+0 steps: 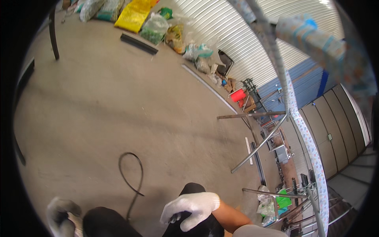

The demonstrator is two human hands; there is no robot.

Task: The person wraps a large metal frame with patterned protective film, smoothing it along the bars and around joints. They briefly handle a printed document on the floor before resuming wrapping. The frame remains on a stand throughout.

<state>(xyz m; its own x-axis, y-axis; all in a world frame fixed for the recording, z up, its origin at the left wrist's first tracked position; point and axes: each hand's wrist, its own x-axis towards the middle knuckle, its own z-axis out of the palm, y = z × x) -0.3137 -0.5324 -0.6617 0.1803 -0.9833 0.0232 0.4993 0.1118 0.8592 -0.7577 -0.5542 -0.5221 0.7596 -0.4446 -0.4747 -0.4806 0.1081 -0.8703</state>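
Note:
My right hand point(193, 207), in a white knit glove, is over my dark-trousered right knee point(192, 188). Its fingers curl inward, and a small dark grey patch shows between them and the thumb. I cannot make out whether that patch is a held piece or the glove's coated fingertips. At the lower left, my left hand point(62, 215) wears a white glove with a dark grey coating. It looks slightly blurred, its fingers bent and a gap left between them and the thumb. Between my knees and beyond, a thin black hose or cable point(141, 173) lies looped on the concrete floor.
A metal frame wrapped in patterned film point(312, 154) rises at the right, its bare tube legs point(258, 144) jutting over the floor. Filled bags point(154, 27) line the corrugated wall. Long bars point(209, 89) and a dark channel piece point(139, 44) lie on the ground.

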